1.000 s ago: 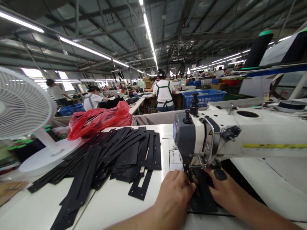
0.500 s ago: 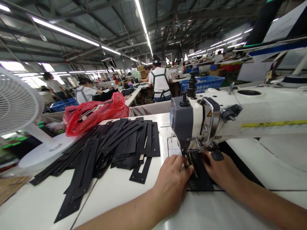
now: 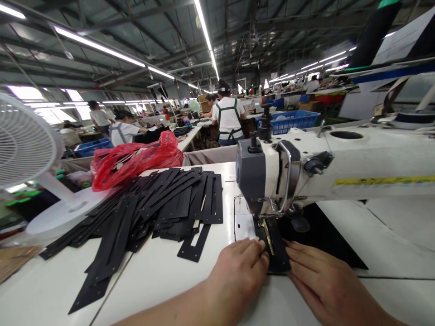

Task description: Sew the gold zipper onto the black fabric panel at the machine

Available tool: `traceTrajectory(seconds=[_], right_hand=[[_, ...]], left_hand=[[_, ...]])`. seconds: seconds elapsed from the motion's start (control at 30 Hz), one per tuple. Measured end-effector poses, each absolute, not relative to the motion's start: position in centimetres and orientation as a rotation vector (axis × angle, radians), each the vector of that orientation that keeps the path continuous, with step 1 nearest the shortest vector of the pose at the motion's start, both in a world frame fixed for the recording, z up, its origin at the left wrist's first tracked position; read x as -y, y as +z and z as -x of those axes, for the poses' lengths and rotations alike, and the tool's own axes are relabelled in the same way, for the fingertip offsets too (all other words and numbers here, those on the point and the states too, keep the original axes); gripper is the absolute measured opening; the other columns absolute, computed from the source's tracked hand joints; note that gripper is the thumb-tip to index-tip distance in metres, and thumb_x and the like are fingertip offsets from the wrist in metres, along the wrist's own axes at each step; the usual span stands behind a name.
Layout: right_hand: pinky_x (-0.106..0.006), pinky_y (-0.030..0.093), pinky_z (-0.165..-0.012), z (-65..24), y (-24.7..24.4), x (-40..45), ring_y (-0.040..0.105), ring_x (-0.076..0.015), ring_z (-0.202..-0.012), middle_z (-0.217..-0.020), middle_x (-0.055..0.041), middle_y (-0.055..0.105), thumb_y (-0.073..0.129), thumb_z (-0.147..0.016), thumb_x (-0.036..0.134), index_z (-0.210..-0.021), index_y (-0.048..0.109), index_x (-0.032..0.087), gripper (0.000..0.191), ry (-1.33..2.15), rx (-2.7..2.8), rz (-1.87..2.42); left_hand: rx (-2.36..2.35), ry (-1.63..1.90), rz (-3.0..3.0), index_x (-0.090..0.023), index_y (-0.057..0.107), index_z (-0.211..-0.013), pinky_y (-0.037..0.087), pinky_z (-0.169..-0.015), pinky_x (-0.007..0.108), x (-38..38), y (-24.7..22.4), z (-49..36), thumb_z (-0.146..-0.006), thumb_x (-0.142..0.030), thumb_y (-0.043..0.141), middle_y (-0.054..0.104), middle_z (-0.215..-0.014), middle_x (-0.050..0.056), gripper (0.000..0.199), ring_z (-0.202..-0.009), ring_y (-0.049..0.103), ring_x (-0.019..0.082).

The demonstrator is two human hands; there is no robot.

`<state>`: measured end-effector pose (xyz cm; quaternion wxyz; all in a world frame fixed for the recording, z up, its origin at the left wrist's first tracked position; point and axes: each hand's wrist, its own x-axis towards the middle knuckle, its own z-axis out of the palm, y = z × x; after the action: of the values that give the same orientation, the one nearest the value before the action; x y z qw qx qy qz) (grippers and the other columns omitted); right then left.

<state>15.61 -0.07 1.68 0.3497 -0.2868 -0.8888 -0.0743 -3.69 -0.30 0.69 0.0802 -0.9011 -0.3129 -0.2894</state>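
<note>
1. Black zippered strip [image 3: 273,246] lies flat on the desk [image 3: 163,280] under the head of the sewing machine [image 3: 306,172], its far end at the needle area and its near end between the two hands.
2. Fingers of the left hand [image 3: 238,276] are pressed flat and close together against the strip's left edge, holding it down, not wrapped around it.
3. Fingers of the right hand [image 3: 322,283] lie spread and flat along the strip's right edge, also pressing rather than gripping.
4. A likely fault from here is the strip skewing off line, if one hand pushes harder than the other. Fingertips sit near the presser foot, so creeping forward could bring them under the needle.
5. Both forearms come in low from the near edge, wrists flat, palms down, angled toward each other at the strip.
6. Further out, a pile of black cut strips [image 3: 152,208] fans across the desk to the left, well apart from the hands; behind it sit a red plastic bag [image 3: 136,160] and a white fan [image 3: 27,149]. Other people work at desks in the background.
</note>
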Motion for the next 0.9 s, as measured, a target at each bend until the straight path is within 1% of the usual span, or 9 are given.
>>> traceTrajectory(seconds=[0.1,0.2,0.3,0.37,0.43,0.53,0.67,0.77,0.9], right_hand=[[-0.026,0.053,-0.082,-15.6,1.5,-0.3,0.066,-0.0156,-0.089,-0.095,-0.0056,0.07,0.04,-0.082,0.006,-0.091,0.069,0.018,0.033,-0.173,2.296,0.768],[-0.027,0.054,-0.082,-15.7,1.1,-0.8,0.066,-0.0162,-0.088,-0.092,-0.0068,0.07,0.04,-0.082,0.007,-0.087,0.068,0.017,0.03,-0.148,2.3,0.796],[-0.028,0.055,-0.076,-15.7,0.9,-1.4,0.066,-0.0166,-0.078,-0.081,-0.006,0.069,0.039,-0.082,0.007,-0.074,0.066,0.018,0.03,-0.121,2.304,0.826],[-0.028,0.056,-0.072,-15.6,0.9,-1.7,0.065,-0.0164,-0.071,-0.075,-0.0051,0.068,0.039,-0.082,0.008,-0.069,0.064,0.018,0.03,-0.081,2.314,0.85],[-0.028,0.055,-0.07,-15.6,0.9,-2.1,0.064,-0.016,-0.068,-0.074,-0.0045,0.067,0.038,-0.082,0.008,-0.071,0.063,0.018,0.029,-0.038,2.329,0.865],[-0.029,0.054,-0.073,-15.7,0.6,-2.7,0.064,-0.0156,-0.07,-0.077,-0.0036,0.067,0.038,-0.081,0.006,-0.079,0.065,0.019,0.029,0.008,2.346,0.869],[-0.029,0.053,-0.076,-15.9,0.0,-3.5,0.064,-0.0167,-0.08,-0.086,-0.0041,0.067,0.039,-0.084,0.009,-0.091,0.064,0.02,0.028,0.016,2.324,0.876],[-0.029,0.053,-0.075,-16.0,-0.3,-3.9,0.064,-0.0183,-0.084,-0.086,-0.0042,0.067,0.039,-0.086,0.012,-0.091,0.063,0.021,0.026,-0.004,2.319,0.908],[-0.029,0.053,-0.072,-16.0,-0.3,-4.0,0.065,-0.0196,-0.083,-0.083,-0.0051,0.067,0.039,-0.087,0.013,-0.085,0.061,0.021,0.023,-0.052,2.343,0.955]], left_hand=[[0.959,-0.851,2.693,-0.008,0.062,-0.086,0.058,-0.072,0.034,-0.1,0.8,3.8,-0.089,-0.012,0.042,0.066,-0.084,0.01,0.02,-0.081,0.065,0.021],[0.96,-0.798,2.705,-0.009,0.061,-0.089,0.058,-0.07,0.033,-0.7,0.9,3.9,-0.091,-0.013,0.04,0.065,-0.082,0.01,0.021,-0.08,0.064,0.02],[0.968,-0.726,2.72,-0.01,0.061,-0.089,0.057,-0.068,0.032,-1.3,0.9,4.0,-0.092,-0.013,0.036,0.063,-0.079,0.008,0.025,-0.077,0.063,0.019],[0.992,-0.683,2.728,-0.012,0.06,-0.087,0.057,-0.065,0.031,-1.7,0.8,4.0,-0.092,-0.012,0.035,0.062,-0.076,0.008,0.026,-0.073,0.062,0.018],[1.025,-0.651,2.726,-0.012,0.06,-0.085,0.055,-0.06,0.031,-2.0,0.7,4.0,-0.091,-0.013,0.036,0.06,-0.074,0.007,0.025,-0.068,0.06,0.018],[1.08,-0.584,2.735,-0.012,0.06,-0.082,0.053,-0.056,0.032,-2.4,0.6,3.9,-0.087,-0.012,0.042,0.059,-0.075,0.008,0.019,-0.064,0.057,0.019],[1.156,-0.55,2.765,-0.013,0.06,-0.085,0.053,-0.06,0.033,-2.8,0.4,4.0,-0.083,-0.011,0.05,0.06,-0.08,0.008,0.011,-0.07,0.058,0.02],[1.184,-0.617,2.763,-0.014,0.061,-0.087,0.053,-0.062,0.033,-3.0,0.1,4.1,-0.085,-0.013,0.049,0.06,-0.082,0.007,0.012,-0.072,0.059,0.02],[1.2,-0.724,2.781,-0.014,0.062,-0.089,0.053,-0.064,0.033,-3.1,-0.3,4.2,-0.088,-0.014,0.044,0.06,-0.084,0.008,0.017,-0.074,0.06,0.02]])
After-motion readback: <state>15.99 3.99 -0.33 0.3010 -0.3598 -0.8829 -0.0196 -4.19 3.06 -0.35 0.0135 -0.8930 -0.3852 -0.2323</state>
